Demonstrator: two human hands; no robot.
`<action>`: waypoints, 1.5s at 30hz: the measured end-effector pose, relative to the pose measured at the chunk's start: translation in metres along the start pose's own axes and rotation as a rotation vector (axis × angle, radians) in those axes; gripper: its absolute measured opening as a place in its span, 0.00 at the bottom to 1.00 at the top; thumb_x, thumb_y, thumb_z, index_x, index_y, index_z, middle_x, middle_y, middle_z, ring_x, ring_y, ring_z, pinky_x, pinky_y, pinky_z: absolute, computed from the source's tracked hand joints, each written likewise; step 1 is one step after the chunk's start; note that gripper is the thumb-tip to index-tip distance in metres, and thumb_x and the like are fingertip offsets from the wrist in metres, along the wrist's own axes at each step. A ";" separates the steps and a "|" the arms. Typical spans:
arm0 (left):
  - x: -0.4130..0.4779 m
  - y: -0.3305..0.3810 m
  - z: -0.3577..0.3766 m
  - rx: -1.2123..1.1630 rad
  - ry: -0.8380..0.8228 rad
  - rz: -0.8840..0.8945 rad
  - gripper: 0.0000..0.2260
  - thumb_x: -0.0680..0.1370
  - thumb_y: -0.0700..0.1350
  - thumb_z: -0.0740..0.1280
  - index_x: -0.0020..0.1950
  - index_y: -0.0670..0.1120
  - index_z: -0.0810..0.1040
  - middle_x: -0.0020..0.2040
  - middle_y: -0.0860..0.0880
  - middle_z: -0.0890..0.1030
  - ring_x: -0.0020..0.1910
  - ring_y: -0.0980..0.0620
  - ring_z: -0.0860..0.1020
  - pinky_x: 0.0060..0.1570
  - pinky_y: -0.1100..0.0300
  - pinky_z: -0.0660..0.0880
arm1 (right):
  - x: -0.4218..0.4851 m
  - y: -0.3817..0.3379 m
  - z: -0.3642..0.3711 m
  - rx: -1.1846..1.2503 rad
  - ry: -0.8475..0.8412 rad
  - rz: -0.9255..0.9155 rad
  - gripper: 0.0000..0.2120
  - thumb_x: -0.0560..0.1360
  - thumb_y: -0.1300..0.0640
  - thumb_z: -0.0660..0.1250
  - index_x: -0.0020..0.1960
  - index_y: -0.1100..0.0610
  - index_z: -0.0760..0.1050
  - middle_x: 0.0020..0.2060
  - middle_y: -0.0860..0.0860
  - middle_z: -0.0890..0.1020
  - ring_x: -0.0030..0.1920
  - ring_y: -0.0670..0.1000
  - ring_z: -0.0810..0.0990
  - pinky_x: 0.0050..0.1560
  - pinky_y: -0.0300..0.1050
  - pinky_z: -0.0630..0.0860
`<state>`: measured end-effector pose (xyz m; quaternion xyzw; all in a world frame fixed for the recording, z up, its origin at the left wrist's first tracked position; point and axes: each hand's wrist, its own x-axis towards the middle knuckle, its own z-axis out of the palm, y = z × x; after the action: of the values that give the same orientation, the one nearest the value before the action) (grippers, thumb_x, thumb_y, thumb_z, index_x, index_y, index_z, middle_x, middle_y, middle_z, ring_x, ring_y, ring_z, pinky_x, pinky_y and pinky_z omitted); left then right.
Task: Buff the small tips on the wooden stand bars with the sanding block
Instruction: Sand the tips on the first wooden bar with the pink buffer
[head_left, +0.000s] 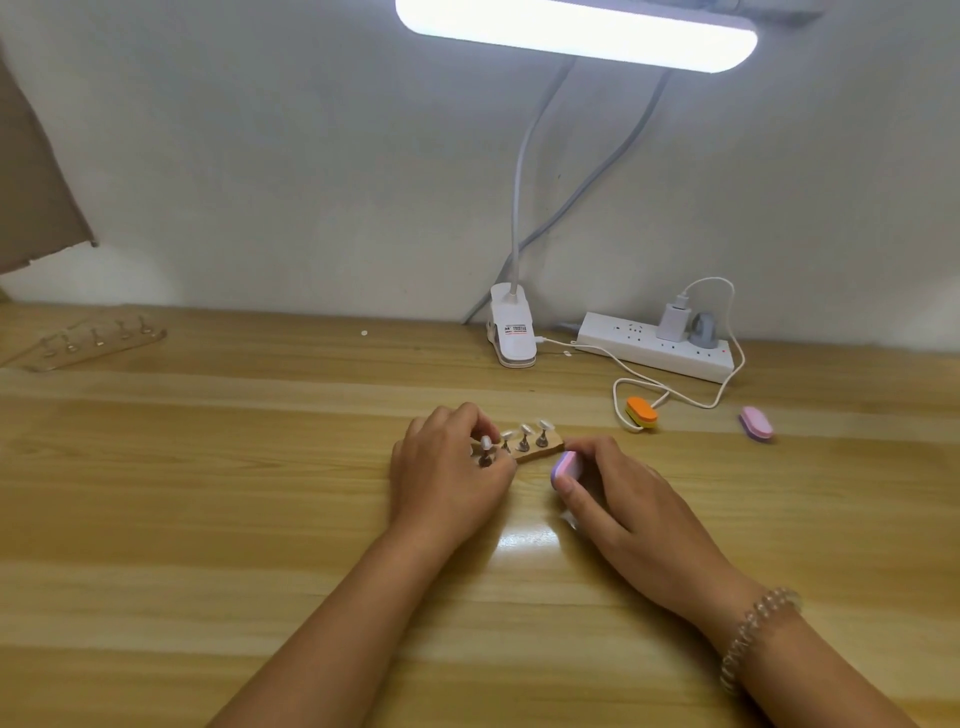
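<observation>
Pinching sanding block (567, 464) in curled right hand (618, 499) fingers, left hand (447, 473) fingers gripping wooden stand bar (540, 451)

The desk (208, 519) is varnished wood, glossy enough to glare near its middle; the stand bar (551, 446) is pale, matt bare wood with dull metal pegs (542, 440) and smooth, shiny white tips (525, 429), the sanding block (567, 464) looks matt and foamy, and the power strip (654, 354) by the back edge is smooth white plastic.

Small printed label on white lamp clip (511, 332), lettering too blurred to read
</observation>
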<state>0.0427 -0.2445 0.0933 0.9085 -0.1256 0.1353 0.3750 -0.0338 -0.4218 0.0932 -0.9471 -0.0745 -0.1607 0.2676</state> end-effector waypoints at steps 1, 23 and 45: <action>0.000 -0.001 0.000 0.010 -0.006 0.019 0.06 0.73 0.51 0.70 0.44 0.58 0.73 0.45 0.59 0.73 0.50 0.54 0.71 0.50 0.57 0.66 | 0.000 0.000 -0.001 -0.001 -0.004 0.002 0.14 0.79 0.41 0.56 0.62 0.46 0.68 0.49 0.38 0.78 0.52 0.42 0.75 0.53 0.41 0.69; -0.030 0.022 0.003 0.086 -0.174 0.537 0.04 0.75 0.48 0.65 0.50 0.54 0.75 0.45 0.55 0.80 0.43 0.53 0.77 0.38 0.56 0.73 | 0.004 0.006 -0.004 0.190 0.264 0.176 0.13 0.76 0.43 0.62 0.57 0.48 0.74 0.51 0.42 0.78 0.51 0.43 0.79 0.51 0.46 0.77; -0.007 0.004 0.004 -0.251 -0.352 0.205 0.07 0.79 0.46 0.68 0.52 0.55 0.84 0.47 0.59 0.81 0.46 0.57 0.80 0.52 0.51 0.77 | -0.004 -0.017 -0.004 0.036 0.233 -0.063 0.08 0.74 0.48 0.70 0.51 0.49 0.76 0.42 0.40 0.79 0.44 0.44 0.78 0.46 0.47 0.76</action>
<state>0.0351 -0.2494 0.0907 0.8468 -0.2962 -0.0046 0.4417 -0.0428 -0.4095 0.1034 -0.9142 -0.0754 -0.2767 0.2862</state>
